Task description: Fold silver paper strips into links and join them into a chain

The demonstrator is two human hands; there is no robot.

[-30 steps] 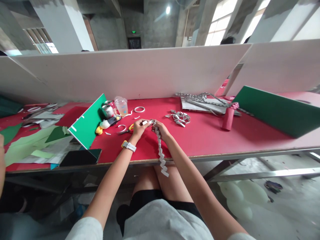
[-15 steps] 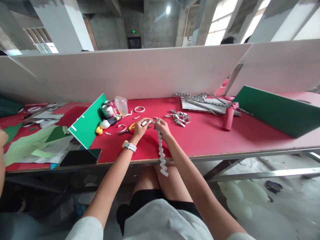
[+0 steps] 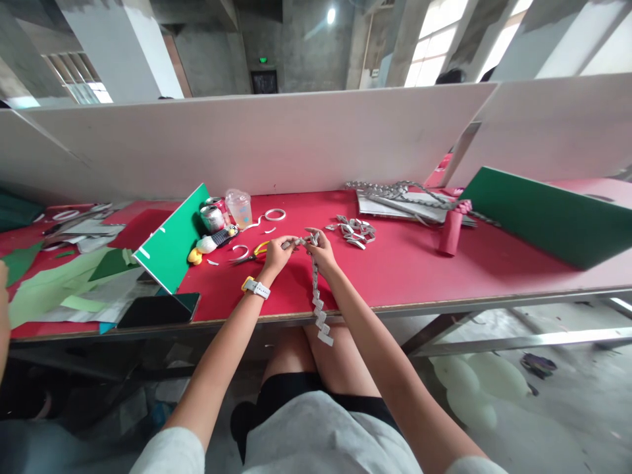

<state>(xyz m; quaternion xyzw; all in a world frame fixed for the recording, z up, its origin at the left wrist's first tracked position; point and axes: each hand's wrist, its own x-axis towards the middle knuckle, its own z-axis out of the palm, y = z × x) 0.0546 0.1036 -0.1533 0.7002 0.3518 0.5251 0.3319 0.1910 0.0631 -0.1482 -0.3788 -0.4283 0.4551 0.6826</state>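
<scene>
A zigzag chain of folded grey paper links (image 3: 318, 306) hangs from my right hand (image 3: 322, 252), down past the table's front edge over my lap. The right fingers are closed on its upper end. My left hand (image 3: 278, 254), with a watch on the wrist, pinches a small grey-white folded piece close against that end; whether the two are joined I cannot tell. Yellow-handled pliers (image 3: 257, 251) lie just left of the left hand. A heap of loose folded paper links (image 3: 356, 232) rests beyond my right hand.
At left, a green board (image 3: 174, 240) leans beside cans (image 3: 212, 217), a plastic cup (image 3: 239, 208) and a plush toy (image 3: 212, 243). A tape roll (image 3: 275, 214) lies behind my hands. Rightward are a braided grey chain (image 3: 390, 191), a red cylinder (image 3: 449, 232) and another green board (image 3: 548, 220).
My left fingers have turned the small piece and brought it closer to the chain's end. My right fingers have shifted slightly on the chain. The view has tilted a little.
</scene>
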